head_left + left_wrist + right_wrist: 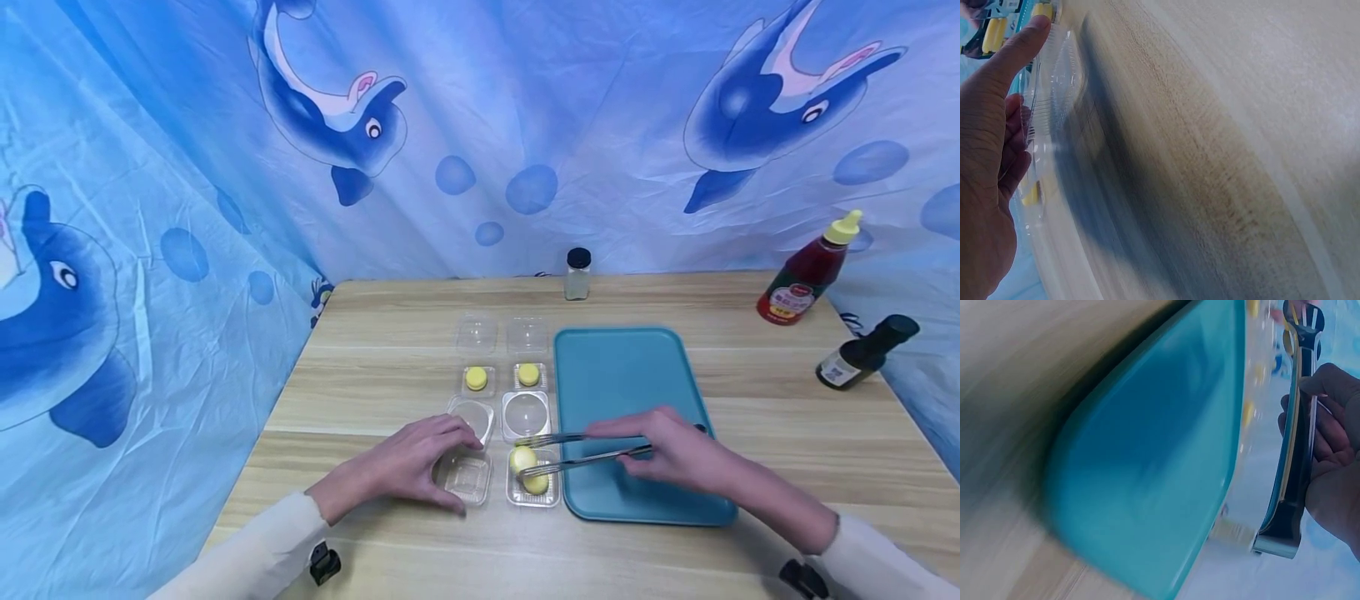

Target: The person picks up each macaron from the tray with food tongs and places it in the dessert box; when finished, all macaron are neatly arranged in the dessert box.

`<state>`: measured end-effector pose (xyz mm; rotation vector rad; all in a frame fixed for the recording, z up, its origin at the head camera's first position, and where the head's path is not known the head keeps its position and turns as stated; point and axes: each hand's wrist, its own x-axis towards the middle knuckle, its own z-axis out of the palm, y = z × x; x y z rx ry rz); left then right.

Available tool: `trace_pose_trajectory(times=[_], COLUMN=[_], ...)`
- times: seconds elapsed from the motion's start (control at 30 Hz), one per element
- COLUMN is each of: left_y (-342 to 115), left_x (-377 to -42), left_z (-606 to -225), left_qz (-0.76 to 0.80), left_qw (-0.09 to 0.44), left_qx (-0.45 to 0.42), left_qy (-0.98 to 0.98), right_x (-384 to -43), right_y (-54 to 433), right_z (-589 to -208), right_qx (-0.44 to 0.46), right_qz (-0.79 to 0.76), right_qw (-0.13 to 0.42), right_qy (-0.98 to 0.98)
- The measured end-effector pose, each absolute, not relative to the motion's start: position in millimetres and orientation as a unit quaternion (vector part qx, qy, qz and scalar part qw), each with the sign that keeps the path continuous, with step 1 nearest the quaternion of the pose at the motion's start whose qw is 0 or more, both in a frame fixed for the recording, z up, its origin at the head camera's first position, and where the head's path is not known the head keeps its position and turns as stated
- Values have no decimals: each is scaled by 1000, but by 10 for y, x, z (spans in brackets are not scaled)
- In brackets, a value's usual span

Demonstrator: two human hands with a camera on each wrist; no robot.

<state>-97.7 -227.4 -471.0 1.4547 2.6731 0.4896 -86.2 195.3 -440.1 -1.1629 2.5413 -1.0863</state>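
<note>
My right hand (pixel 667 446) holds metal tongs (pixel 1300 425) with dark handles, above the blue tray's left side. In the head view the tongs' ends straddle one yellow macaron (pixel 522 458) over the near right clear plastic box; a second macaron (pixel 536 484) sits in that box. At its left, my left hand (pixel 416 462) holds a clear plastic box (pixel 468 478) between thumb and fingers; this box has no macaron in it. Its lid (pixel 472 417) lies folded back. In the left wrist view the thumb (pixel 1019 53) reaches along the box's ribbed wall.
Two farther boxes each hold a macaron (pixel 476 378). The blue tray (pixel 622 375) lies right of the boxes. At the back stands a black-capped jar (pixel 577 275). A red sauce bottle (pixel 806 275) and a dark bottle (pixel 862 354) stand at the right edge.
</note>
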Motion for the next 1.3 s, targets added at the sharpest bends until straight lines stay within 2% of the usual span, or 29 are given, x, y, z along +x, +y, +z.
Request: trace_pose_trajectory(times=[0.5,1.3], left_y=[-2273,-2283], left_x=[-990,-977], left_z=[-4705,-4668], left_qz=[155,141], left_qw=[35,50], left_qx=[466,456], left_qy=[870,877], right_x=[-906,-816], right_y=[1209,914], right_z=[-4463,-4209], right_qx=[-430,-385], right_qz=[-377,-355], right_qw=[67,124], right_qy=[818,843])
